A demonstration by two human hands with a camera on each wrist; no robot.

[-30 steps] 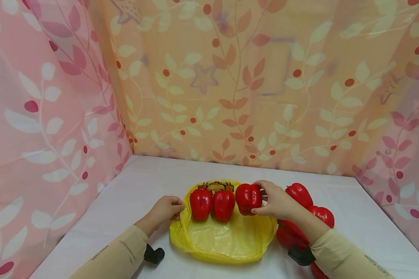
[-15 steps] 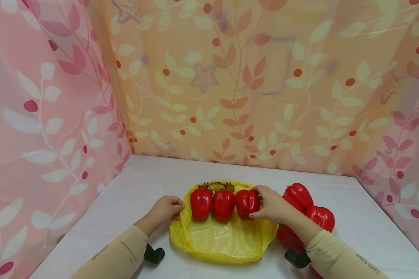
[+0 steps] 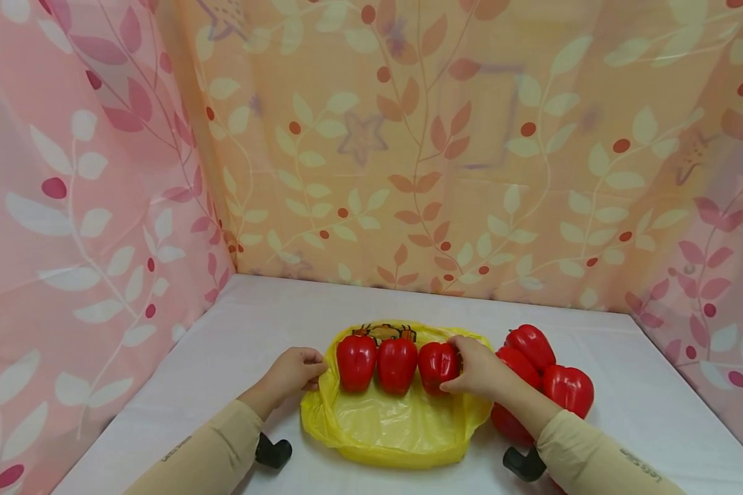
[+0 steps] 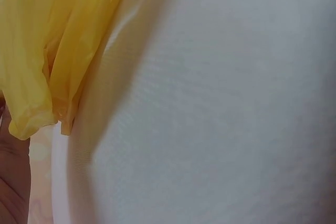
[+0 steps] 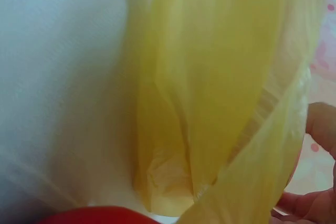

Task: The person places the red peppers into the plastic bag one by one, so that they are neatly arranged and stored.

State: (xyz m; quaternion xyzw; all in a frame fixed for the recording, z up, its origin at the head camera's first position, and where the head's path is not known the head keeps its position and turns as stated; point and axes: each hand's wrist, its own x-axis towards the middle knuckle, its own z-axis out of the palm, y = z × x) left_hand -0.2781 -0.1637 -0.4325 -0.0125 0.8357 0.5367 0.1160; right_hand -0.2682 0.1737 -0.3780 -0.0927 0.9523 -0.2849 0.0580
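A yellow plastic bag [image 3: 402,430] lies spread on the white table with its mouth facing up. Two red bell peppers, a left one [image 3: 356,364] and a middle one [image 3: 397,366], stand side by side inside it. To their right, my right hand [image 3: 479,368] grips a third red bell pepper [image 3: 437,368] down in the bag, thumb in front and fingers behind. My left hand [image 3: 292,372] pinches the bag's left rim. In the left wrist view the bag [image 4: 68,40] hangs in folds by the hand. In the right wrist view the bag wall hides most of the held pepper.
Several more red bell peppers [image 3: 568,386] are heaped on the table right of the bag, partly behind my right forearm. Black camera mounts [image 3: 274,452] show below both wrists. A patterned curtain [image 3: 359,172] encloses the table [image 3: 272,302] at the back and sides.
My right hand has lowered the third pepper into the bag, beside the middle one. The left hand keeps its hold on the rim.
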